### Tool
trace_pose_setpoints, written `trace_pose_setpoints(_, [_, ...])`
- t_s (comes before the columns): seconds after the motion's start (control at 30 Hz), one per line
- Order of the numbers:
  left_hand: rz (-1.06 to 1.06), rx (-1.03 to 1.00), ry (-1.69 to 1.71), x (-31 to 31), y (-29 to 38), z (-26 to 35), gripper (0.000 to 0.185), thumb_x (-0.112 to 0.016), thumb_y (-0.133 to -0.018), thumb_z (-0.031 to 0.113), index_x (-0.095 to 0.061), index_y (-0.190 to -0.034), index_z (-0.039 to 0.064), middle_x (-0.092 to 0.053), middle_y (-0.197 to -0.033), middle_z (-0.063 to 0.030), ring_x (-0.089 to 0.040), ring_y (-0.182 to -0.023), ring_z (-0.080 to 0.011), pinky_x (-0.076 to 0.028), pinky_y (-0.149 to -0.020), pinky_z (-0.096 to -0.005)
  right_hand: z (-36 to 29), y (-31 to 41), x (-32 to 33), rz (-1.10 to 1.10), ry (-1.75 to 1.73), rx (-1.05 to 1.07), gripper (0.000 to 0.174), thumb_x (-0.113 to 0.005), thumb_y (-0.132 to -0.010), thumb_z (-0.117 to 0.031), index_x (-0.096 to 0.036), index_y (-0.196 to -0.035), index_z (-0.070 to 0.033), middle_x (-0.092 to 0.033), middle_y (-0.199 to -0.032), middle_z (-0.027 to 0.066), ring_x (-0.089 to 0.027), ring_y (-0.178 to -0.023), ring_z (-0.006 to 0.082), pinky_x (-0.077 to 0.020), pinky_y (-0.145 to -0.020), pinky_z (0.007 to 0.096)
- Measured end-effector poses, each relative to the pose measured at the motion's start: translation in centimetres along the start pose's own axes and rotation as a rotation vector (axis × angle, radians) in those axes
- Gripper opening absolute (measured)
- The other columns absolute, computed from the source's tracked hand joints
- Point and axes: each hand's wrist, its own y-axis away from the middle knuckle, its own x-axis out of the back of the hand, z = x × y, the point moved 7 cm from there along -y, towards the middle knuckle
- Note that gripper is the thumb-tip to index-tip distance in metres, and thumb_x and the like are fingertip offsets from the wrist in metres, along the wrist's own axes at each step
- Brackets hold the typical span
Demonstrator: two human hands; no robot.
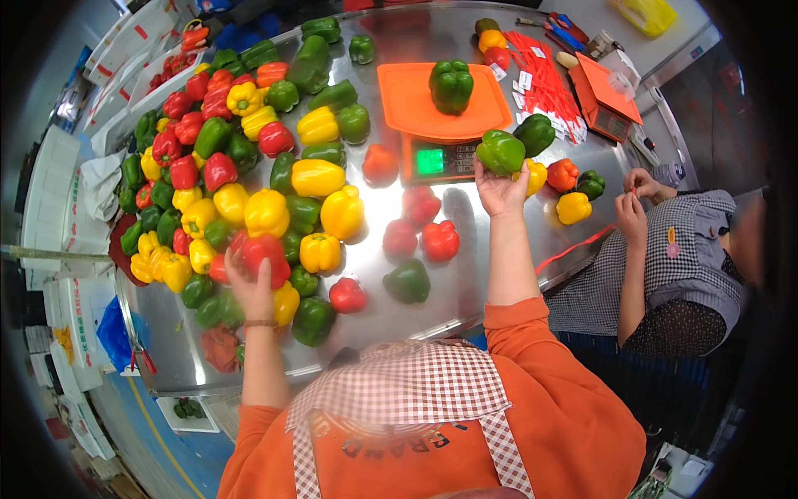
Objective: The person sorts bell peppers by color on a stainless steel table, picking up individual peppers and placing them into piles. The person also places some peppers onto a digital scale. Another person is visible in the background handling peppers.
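Note:
My right hand [504,190] holds a green bell pepper [500,152] by its underside, just right of the scale's lit display [430,161]. A darker green pepper [535,134] shows right behind it; whether it touches my hand is unclear. My left hand [252,293], slightly blurred, has its fingers and thumb around a large red bell pepper [267,256] at the near side of the pepper heap. On the scale's orange tray [399,112] stands one green bell pepper [451,87]. Loose red peppers [441,241] and a dark green one [407,281] lie between my hands.
Red, yellow and green peppers [199,215] cover the left of the steel table [374,337]. Red tagged strips [542,81] and a second orange scale [605,96] lie back right. A co-worker's hands [636,203] hold something red at the right edge. White foam boxes [81,318] stand left.

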Motion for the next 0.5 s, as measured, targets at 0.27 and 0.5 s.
trace_pose_setpoints(0.27, [-0.004, 0.017, -0.007, 0.0, -0.1, -0.2, 0.078, -0.07, -0.09, 0.008, -0.024, -0.152, 0.005, -0.041, -0.146, -0.0162, -0.045, -0.132, -0.0282, -0.038, -0.11, -0.0406, -1.6, -0.4, 2.3, 0.049, -0.201, 0.005, 0.062, -0.043, -0.097, -0.054, -0.047, -0.137, -0.007, -0.049, -0.138, 0.0205, -0.055, -0.12, 0.0396, -0.0535, -0.097, 0.0492])
trace_pose_setpoints(0.5, [-0.002, -0.319, -0.168, -0.7, 2.5, 5.5, 0.072, -0.072, -0.087, 0.011, -0.035, -0.147, -0.003, -0.043, -0.146, -0.0174, -0.044, -0.135, -0.03, -0.036, -0.113, -0.0413, 0.0, 1.5, 2.0, 0.139, -0.094, 0.046, 0.066, -0.044, -0.098, -0.056, -0.044, -0.138, -0.004, -0.047, -0.14, 0.0199, -0.052, -0.124, 0.0401, -0.0518, -0.099, 0.0454])
